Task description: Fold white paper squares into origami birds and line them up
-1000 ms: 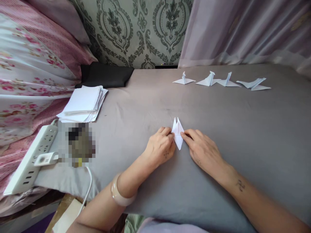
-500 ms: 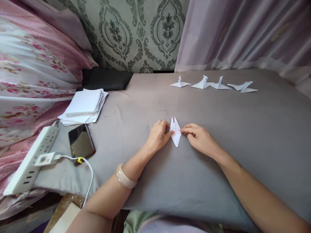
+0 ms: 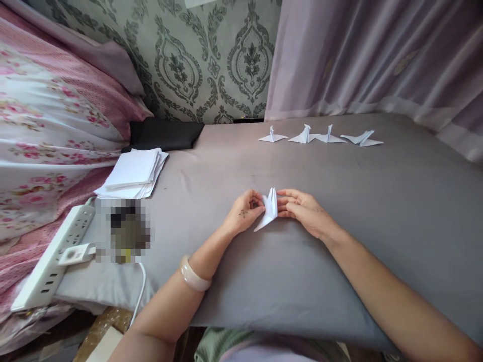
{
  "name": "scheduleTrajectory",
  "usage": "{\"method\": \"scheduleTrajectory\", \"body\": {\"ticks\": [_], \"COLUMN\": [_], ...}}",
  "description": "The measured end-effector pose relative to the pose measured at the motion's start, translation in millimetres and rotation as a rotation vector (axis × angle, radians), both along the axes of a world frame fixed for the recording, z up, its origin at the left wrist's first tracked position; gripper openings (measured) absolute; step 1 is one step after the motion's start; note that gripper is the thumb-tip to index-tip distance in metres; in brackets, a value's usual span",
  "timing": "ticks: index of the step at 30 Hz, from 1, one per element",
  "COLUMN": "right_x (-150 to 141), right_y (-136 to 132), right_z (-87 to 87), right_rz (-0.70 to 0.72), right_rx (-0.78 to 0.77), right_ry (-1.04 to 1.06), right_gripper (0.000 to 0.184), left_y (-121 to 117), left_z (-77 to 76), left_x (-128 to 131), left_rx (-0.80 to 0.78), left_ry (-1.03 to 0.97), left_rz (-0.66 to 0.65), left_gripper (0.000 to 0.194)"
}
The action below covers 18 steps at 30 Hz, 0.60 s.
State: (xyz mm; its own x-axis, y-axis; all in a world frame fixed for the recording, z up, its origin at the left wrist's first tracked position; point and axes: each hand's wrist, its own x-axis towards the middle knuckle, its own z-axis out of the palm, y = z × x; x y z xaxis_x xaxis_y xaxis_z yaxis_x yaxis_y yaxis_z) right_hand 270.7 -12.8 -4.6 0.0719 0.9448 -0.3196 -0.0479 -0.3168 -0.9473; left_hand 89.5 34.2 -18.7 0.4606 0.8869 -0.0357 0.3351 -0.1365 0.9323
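Note:
A white folded paper (image 3: pixel 270 207) with two upright points and a tail toward the near left is between my hands, tilted on or just above the grey cloth. My left hand (image 3: pixel 244 210) pinches its left side between thumb and fingers. On the other side, my right hand (image 3: pixel 304 208) has its fingers stretched out and apart, with the tips at the paper's right edge and the thumb off the paper. Whether those tips press on it, I cannot tell.
Several folded paper birds (image 3: pixel 306 134) stand in a row at the back. At the left lie a stack of white paper sheets (image 3: pixel 132 168), a black flat case (image 3: pixel 166 133), a power strip (image 3: pixel 56 256) with a plugged-in charger (image 3: pixel 76 255), and a blurred-out object (image 3: pixel 130 229).
The folded paper has turned from lying flat to tilted, its split points now standing close together. My right hand has gone from a pinch at its side to spread fingers. The view has shifted slightly.

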Motion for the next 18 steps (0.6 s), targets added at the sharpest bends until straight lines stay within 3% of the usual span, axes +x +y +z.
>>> {"method": "scheduleTrajectory", "body": {"ticks": [4, 8, 10, 14, 18], "right_x": [-6.7, -15.0, -17.9, -21.1, -24.3], "right_y": [-3.8, -8.2, -10.4, -13.3, -14.7], "right_z": [7.6, 5.2, 4.1, 4.4, 6.8], "right_rz": [0.064, 0.089, 0.105, 0.157, 0.127], "right_rx": [0.024, 0.098, 0.097, 0.070, 0.019], "right_ry": [0.130, -0.037, -0.101, -0.038, 0.003], "right_gripper": [0.030, 0.037, 0.037, 0.034, 0.035], "left_y": [-3.8, -10.5, -12.9, -13.9, -13.0], "left_z": [1.7, 0.1, -0.6, 0.4, 1.2], "left_x": [1.2, 6.2, 6.8, 3.6, 1.1], "left_rx": [-0.120, -0.271, -0.221, -0.043, 0.026], "left_ry": [-0.117, -0.298, -0.300, -0.204, -0.159], "left_rz": [0.048, 0.040, 0.057, 0.117, 0.158], "left_gripper": [0.020, 0.030, 0.028, 0.022, 0.027]}}
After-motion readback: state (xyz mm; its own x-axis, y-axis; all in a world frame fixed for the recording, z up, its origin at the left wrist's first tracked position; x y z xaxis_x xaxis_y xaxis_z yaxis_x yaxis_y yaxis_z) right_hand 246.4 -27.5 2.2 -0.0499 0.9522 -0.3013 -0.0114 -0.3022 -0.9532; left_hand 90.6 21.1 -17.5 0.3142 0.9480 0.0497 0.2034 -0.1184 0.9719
